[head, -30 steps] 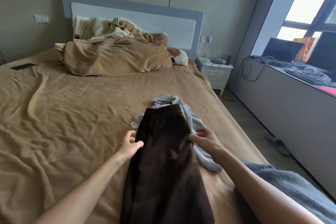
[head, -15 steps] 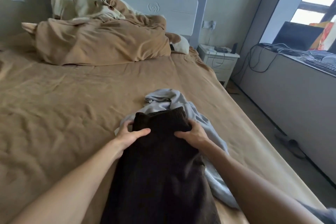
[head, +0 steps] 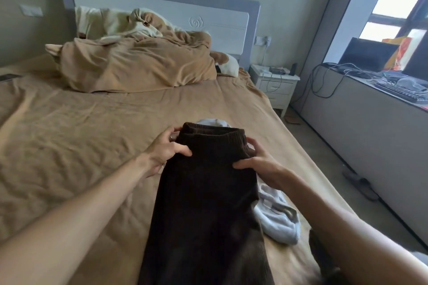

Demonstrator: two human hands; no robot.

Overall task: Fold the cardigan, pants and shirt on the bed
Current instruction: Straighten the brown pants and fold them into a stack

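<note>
Left hand and right hand, loose a second ago, now each grip the waistband of the brown knit pants, mid-frame on the bed (pale grey garment beneath); folding looks begun.

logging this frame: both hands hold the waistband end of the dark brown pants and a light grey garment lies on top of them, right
Not on top: the head view shows the light grey garment lying under the dark brown pants. The left hand and right hand do hold the waistband end.
</note>
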